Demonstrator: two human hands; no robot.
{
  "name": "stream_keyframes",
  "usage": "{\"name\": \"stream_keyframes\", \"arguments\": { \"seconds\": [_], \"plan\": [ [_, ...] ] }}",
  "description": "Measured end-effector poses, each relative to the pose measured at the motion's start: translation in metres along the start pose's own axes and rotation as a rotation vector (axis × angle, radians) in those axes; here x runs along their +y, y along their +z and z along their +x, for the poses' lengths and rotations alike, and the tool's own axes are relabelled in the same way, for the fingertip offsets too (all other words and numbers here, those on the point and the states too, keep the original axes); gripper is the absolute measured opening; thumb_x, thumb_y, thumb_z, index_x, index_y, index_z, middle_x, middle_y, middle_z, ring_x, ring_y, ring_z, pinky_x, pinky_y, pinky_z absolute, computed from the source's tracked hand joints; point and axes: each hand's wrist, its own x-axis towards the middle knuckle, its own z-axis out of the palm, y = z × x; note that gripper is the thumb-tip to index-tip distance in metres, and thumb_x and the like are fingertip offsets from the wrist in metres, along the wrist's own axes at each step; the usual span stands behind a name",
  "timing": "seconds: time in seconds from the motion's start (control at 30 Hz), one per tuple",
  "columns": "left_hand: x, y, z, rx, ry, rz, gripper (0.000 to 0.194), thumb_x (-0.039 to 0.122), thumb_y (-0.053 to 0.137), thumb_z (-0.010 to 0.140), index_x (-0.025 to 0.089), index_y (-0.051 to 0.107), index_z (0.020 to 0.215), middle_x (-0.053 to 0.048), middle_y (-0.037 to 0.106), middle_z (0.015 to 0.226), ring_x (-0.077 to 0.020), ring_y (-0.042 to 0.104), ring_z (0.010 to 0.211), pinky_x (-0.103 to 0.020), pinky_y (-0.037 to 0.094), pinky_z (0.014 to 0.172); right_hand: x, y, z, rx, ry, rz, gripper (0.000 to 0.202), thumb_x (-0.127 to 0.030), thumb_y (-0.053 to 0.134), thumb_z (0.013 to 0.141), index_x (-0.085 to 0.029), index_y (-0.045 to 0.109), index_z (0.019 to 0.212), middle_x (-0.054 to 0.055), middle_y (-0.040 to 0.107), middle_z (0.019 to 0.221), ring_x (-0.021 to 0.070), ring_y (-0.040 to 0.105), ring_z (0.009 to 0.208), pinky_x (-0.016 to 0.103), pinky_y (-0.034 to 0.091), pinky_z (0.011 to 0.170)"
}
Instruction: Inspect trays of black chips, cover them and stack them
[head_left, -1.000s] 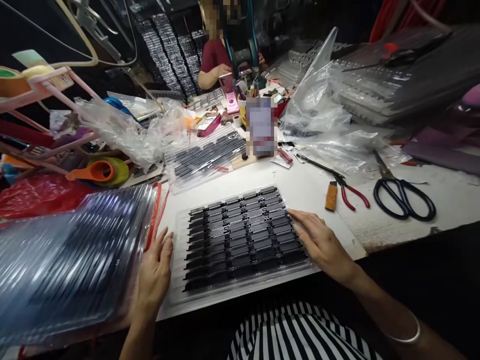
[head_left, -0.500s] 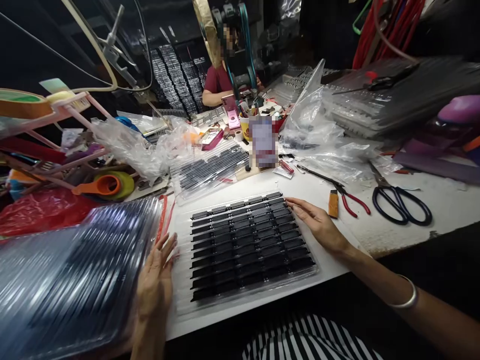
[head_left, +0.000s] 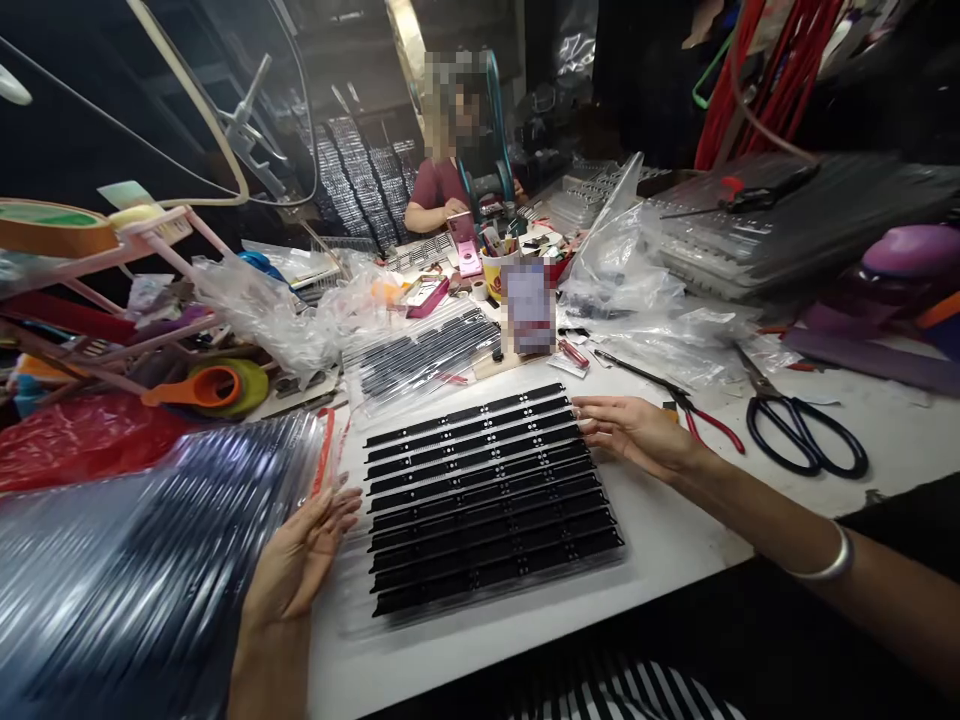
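Cluttered workshop | pliers (head_left: 692,405), scissors (head_left: 806,425), stacked plastic trays (head_left: 720,240), worktable (head_left: 525,610)

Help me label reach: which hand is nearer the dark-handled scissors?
Right. The right hand is left of the scissors, with red-handled pliers between them; the left hand is farther off, across the black strips.

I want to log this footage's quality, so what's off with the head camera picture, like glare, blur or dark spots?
Head view: streaky glare on the plastic-covered stack; wide-angle stretching toward the edges; deep shadow below the table; pixelation over the upright phone-like object.
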Motion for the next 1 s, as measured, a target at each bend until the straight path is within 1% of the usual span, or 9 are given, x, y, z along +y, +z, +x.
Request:
{"name": "stream_keyframes", "arguments": {
  "seconds": [0.1, 0.17, 0.27, 0.4, 0.5, 0.6, 0.7, 0.87, 1.0],
  "plan": [
    [0.001, 0.000, 0.004, -0.029, 0.018, -0.020, 0.019, 0.010, 0.061, 0.078, 0.008, 0.069, 0.095, -0.009, 0.072, 0.086, -0.0124, 0.067, 0.076, -0.015, 0.054, 0.064, -0.002, 0.003, 0.012, -0.082, 0.034, -0.023, 0.017, -0.019, 0.060, 0.079, -0.013, 0.072, 0.089, 0.009, 0.069, 0.083, 0.0146, 0.063, 0.070, 0.031, 0.053, 0.072],
    [-0.001, 0.000, 0.002, -0.052, 0.039, -0.026, 0.024, 0.013, 0.064, 0.077, 0.010, 0.068, 0.101, -0.009, 0.073, 0.090, -0.0132, 0.067, 0.079, -0.016, 0.054, 0.067, 0.004, 0.002, 0.018, -0.106, 0.045, -0.025, 0.018, -0.019, 0.060, 0.080, -0.015, 0.073, 0.092, 0.008, 0.071, 0.088, 0.0142, 0.063, 0.073, 0.030, 0.052, 0.074],
    [-0.006, 0.001, -0.002, -0.077, 0.022, -0.014, 0.037, 0.019, 0.064, 0.079, 0.014, 0.062, 0.116, -0.010, 0.073, 0.093, -0.0164, 0.068, 0.083, -0.022, 0.056, 0.073, 0.013, -0.004, 0.023, -0.138, 0.064, -0.015, 0.022, -0.019, 0.061, 0.079, -0.017, 0.072, 0.098, 0.007, 0.071, 0.095, 0.0146, 0.064, 0.081, 0.030, 0.050, 0.080],
    [-0.013, 0.001, -0.006, -0.142, -0.001, 0.054, 0.050, 0.024, 0.061, 0.083, 0.019, 0.050, 0.131, -0.010, 0.073, 0.087, -0.0170, 0.069, 0.072, -0.027, 0.057, 0.067, 0.015, -0.015, 0.025, -0.154, 0.074, -0.056, 0.030, -0.023, 0.066, 0.077, -0.018, 0.069, 0.106, 0.009, 0.070, 0.103, 0.0182, 0.065, 0.087, 0.035, 0.050, 0.084],
    [-0.016, 0.001, -0.006, -0.165, -0.022, 0.112, 0.052, 0.025, 0.059, 0.084, 0.018, 0.045, 0.134, -0.011, 0.073, 0.085, -0.0187, 0.070, 0.072, -0.029, 0.057, 0.067, 0.015, -0.019, 0.024, -0.164, 0.134, -0.083, 0.042, -0.025, 0.064, 0.080, -0.019, 0.060, 0.121, 0.008, 0.069, 0.103, 0.0182, 0.066, 0.086, 0.035, 0.053, 0.080],
    [-0.015, 0.003, -0.005, -0.149, -0.059, 0.141, 0.054, 0.022, 0.059, 0.083, 0.012, 0.045, 0.134, -0.014, 0.073, 0.082, -0.0215, 0.070, 0.072, -0.030, 0.058, 0.067, 0.015, -0.019, 0.021, -0.215, 0.209, -0.120, 0.055, -0.028, 0.059, 0.085, -0.022, 0.043, 0.137, 0.006, 0.070, 0.094, 0.0155, 0.067, 0.079, 0.029, 0.055, 0.069],
    [-0.014, 0.004, -0.004, -0.113, -0.081, 0.144, 0.049, 0.019, 0.059, 0.083, 0.010, 0.048, 0.130, -0.014, 0.072, 0.078, -0.0202, 0.070, 0.066, -0.028, 0.058, 0.063, 0.014, -0.018, 0.017, -0.217, 0.252, -0.218, 0.062, -0.030, 0.055, 0.088, -0.024, 0.030, 0.144, 0.001, 0.065, 0.074, 0.0131, 0.063, 0.062, 0.026, 0.055, 0.056],
    [-0.016, 0.004, -0.002, -0.107, -0.088, 0.153, 0.041, 0.017, 0.056, 0.085, 0.009, 0.051, 0.124, -0.014, 0.072, 0.077, -0.0188, 0.069, 0.063, -0.026, 0.057, 0.060, 0.015, -0.015, 0.015, -0.155, 0.287, -0.317, 0.071, -0.035, 0.058, 0.085, -0.022, 0.025, 0.146, -0.003, 0.055, 0.061, 0.0132, 0.059, 0.052, 0.027, 0.056, 0.049],
    [-0.016, 0.003, -0.003, -0.102, -0.114, 0.140, 0.037, 0.018, 0.056, 0.085, 0.009, 0.054, 0.121, -0.013, 0.072, 0.076, -0.0177, 0.069, 0.060, -0.024, 0.056, 0.056, 0.019, -0.018, 0.016, -0.140, 0.326, -0.286, 0.075, -0.038, 0.060, 0.083, -0.019, 0.025, 0.146, -0.006, 0.050, 0.052, 0.0144, 0.056, 0.047, 0.028, 0.054, 0.045]
  ]
}}
